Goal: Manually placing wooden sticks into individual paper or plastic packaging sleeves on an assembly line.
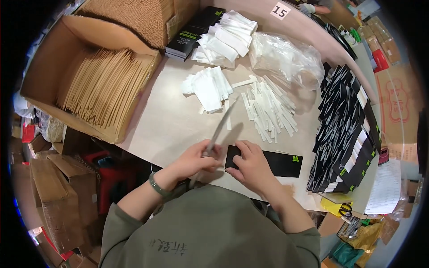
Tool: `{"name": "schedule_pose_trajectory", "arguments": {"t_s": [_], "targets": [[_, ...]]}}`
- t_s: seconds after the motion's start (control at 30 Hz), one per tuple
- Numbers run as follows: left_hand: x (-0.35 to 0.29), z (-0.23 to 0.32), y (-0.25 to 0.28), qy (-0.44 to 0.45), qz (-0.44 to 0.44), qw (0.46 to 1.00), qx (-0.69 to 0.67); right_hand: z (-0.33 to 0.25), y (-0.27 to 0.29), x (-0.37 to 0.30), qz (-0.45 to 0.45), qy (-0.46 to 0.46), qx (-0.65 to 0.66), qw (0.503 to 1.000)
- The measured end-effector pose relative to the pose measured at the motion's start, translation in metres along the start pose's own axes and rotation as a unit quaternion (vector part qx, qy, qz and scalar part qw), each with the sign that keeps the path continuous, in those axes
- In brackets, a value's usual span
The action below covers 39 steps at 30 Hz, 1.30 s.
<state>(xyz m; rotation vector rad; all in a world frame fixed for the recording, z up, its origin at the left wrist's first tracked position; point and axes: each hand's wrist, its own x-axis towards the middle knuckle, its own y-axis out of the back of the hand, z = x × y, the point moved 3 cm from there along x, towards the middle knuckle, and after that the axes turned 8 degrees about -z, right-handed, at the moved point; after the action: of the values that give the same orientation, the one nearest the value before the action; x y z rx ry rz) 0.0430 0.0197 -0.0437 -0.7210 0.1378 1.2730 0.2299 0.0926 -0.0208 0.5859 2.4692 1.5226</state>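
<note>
My left hand [203,156], closed at the fingers, grips a long thin grey strip [219,127] that slants up over the table. Motion smears the strip, so its kind is unclear. At the table's near edge my right hand [251,165] holds the left end of a flat black paper sleeve [281,164] with a green mark, thumb and fingers curled over it. Beyond the hands lie a small stack of white paper packets [210,87] and a loose heap of narrow whitish strips [270,109].
An open cardboard box [147,73] of thin wooden sticks [100,85] stands left. Farther back are black sleeves [190,33], more white packets [228,38] and a clear plastic bag [288,58]. A large pile of filled black sleeves [337,129] covers the right side.
</note>
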Motion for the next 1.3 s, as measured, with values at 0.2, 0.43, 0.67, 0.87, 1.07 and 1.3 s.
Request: {"name": "schedule_pose_trajectory", "arguments": {"t_s": [0.2, 0.43, 0.67, 0.87, 1.07, 1.3], "targets": [[-0.039, 0.012, 0.028, -0.089, 0.286, 0.778, 0.552, -0.009, -0.026, 0.008, -0.035, -0.253, -0.010, 0.967], [-0.065, 0.007, 0.026, -0.077, 0.225, 0.774, 0.587, -0.010, -0.037, 0.015, 0.022, -0.202, -0.042, 0.978], [-0.050, 0.033, 0.030, -0.066, 0.048, 0.751, 0.656, -0.014, -0.043, 0.030, -0.052, -0.267, 0.136, 0.953], [-0.035, 0.050, 0.035, -0.252, 0.051, 0.720, 0.644, 0.034, -0.014, 0.090, 0.111, -0.240, -0.002, 0.964], [-0.112, 0.077, 0.128, -0.296, 0.383, 0.710, 0.511, 0.049, -0.013, 0.063, 0.061, -0.275, 0.028, 0.959], [-0.128, 0.070, 0.210, -0.101, 0.486, 0.645, 0.581, 0.024, -0.005, 0.126, 0.195, -0.209, 0.126, 0.950]]}}
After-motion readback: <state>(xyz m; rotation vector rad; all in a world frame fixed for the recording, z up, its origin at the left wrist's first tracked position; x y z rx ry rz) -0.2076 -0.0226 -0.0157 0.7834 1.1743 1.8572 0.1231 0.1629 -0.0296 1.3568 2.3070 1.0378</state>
